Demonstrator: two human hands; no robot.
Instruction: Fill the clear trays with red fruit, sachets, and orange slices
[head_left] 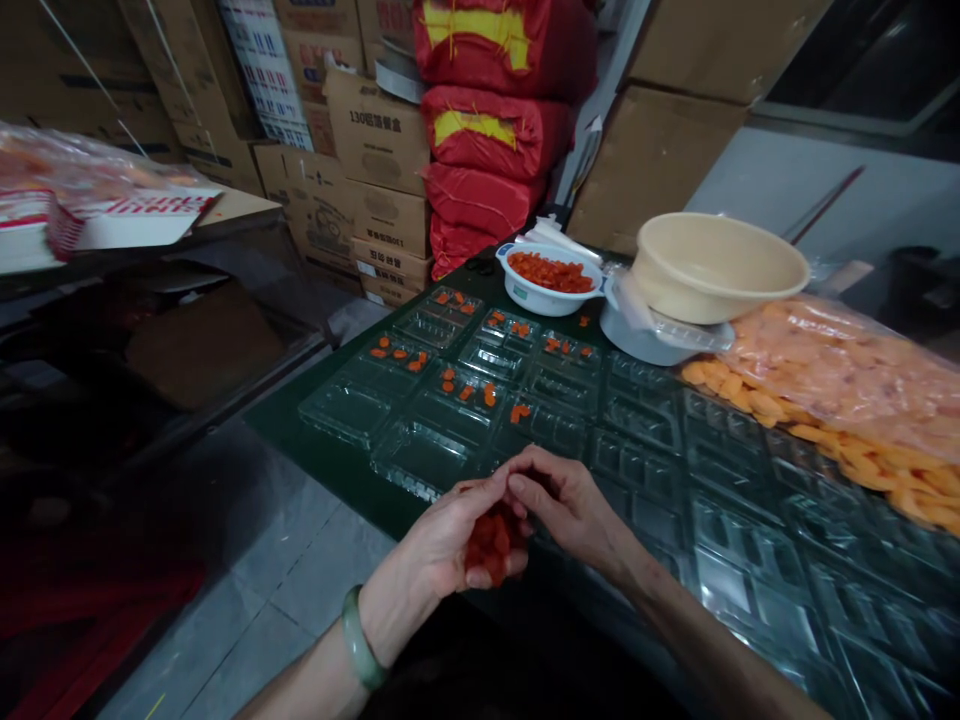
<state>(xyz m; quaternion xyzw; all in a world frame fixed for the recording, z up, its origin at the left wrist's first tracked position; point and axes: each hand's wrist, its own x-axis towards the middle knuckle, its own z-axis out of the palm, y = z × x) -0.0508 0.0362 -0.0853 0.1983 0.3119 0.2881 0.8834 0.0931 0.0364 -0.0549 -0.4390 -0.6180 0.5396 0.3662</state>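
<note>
Beside the clear plastic trays (637,470), the left hand (439,545) cups red pieces (491,545) in curled fingers, the right hand (570,505) pinches with narrow fingers; any slackening could spill them.

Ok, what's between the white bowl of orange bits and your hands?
In the head view, clear plastic trays lie between the white bowl and your left hand and right hand, with small orange pieces in some compartments.

I can read just "130" — on the cardboard carton (375,130) ahead of me; the characters after it are too blurred to make out.
</note>
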